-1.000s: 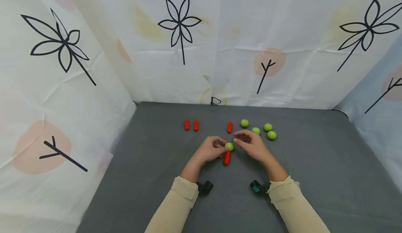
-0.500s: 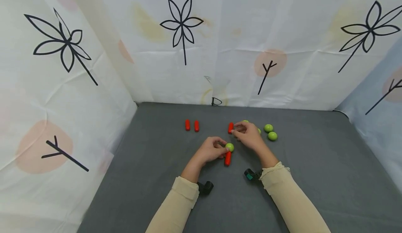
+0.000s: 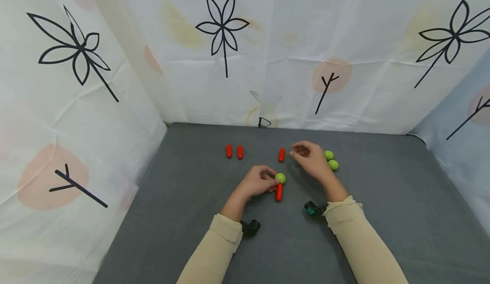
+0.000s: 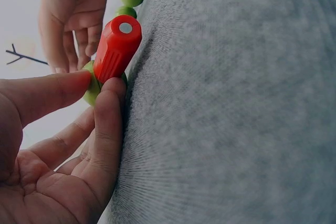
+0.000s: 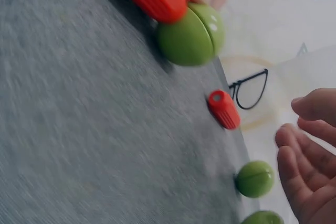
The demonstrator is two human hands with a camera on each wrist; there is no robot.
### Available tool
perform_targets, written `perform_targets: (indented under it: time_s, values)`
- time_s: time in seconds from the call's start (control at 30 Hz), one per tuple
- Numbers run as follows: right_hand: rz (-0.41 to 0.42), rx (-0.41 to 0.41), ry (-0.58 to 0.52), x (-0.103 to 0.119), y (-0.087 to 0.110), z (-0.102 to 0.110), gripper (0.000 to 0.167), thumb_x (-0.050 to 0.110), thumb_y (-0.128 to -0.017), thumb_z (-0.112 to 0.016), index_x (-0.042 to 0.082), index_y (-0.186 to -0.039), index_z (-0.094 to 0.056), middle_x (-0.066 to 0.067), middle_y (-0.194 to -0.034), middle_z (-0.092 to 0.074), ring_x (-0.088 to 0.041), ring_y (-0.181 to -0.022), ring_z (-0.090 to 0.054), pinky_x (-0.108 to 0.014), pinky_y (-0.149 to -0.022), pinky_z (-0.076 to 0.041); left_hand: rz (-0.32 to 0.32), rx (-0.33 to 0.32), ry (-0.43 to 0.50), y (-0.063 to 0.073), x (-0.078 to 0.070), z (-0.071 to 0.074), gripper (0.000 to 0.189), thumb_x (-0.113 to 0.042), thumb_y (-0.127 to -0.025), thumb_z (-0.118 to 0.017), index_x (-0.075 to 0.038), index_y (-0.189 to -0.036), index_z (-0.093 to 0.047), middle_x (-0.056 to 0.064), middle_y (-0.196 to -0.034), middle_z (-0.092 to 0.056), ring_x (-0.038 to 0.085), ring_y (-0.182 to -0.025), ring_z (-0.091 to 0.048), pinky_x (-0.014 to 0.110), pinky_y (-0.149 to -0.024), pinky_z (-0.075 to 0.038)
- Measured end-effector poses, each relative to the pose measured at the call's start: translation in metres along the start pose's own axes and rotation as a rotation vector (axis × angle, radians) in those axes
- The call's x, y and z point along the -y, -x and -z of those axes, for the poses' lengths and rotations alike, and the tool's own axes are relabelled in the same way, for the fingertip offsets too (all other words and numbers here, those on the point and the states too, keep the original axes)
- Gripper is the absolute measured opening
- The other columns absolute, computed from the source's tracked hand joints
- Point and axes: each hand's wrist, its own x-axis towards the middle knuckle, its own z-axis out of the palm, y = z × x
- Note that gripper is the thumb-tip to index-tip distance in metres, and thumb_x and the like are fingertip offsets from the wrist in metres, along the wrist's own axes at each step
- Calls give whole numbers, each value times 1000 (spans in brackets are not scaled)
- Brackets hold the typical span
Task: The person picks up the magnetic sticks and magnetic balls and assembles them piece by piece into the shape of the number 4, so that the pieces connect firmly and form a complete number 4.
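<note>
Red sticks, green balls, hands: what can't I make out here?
Head view: the right hand hides whatever is behind it; too small to tell whether the nearest stick and held ball are joined.
Left wrist view: that stick and the left hand hide part of the held ball.
Right wrist view: edges cut off the stick's end, right hand and lowest ball.

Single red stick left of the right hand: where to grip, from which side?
Pinch the stick across its middle by its long sides, probably from above with the right hand. It lies flat and slim with nothing touching those sides, and its ribbed surface should help against slipping.
</note>
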Motion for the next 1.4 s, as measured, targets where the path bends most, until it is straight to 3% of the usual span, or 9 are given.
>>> perform_targets:
  time_s: [0.27,0.6,1.1,1.4]
  values:
    - [46,-88,76,-6,-6,13,34,9,-101,-73,-7,-131,-68,-27,-128,-66,-43,-117,-65,-57,-99,-56,11,-5,-5,1,-2,0,24,-16,-96,-80,-5,-117,-74,11,-89,-78,16,-71,-73,31,-72,-62]
    - [24,59,241,-15,-15,14,42,9,-101,-70,-7,-139,-62,-32,-139,-58,-50,-128,-58,-63,-108,-49,5,-9,2,3,-3,1,23,-17,-97,-80,-5,-117,-74,11,-87,-78,17,-71,-73,31,-70,-61]
    - [39,78,258,-19,-15,9,38,5,-100,-69,-7,-136,-64,-31,-133,-62,-49,-121,-62,-61,-104,-51,10,-14,0,2,-1,0,22,-18,-98,-79,-6,-116,-73,10,-84,-77,16,-70,-72,30,-69,-59]
    - [80,48,157,-2,5,15,41,8,-100,-74,-5,-137,-64,-26,-133,-64,-44,-119,-66,-60,-101,-56,15,-18,-10,2,-1,-1,23,-19,-98,-79,-6,-116,-73,10,-85,-77,16,-71,-72,31,-69,-60]
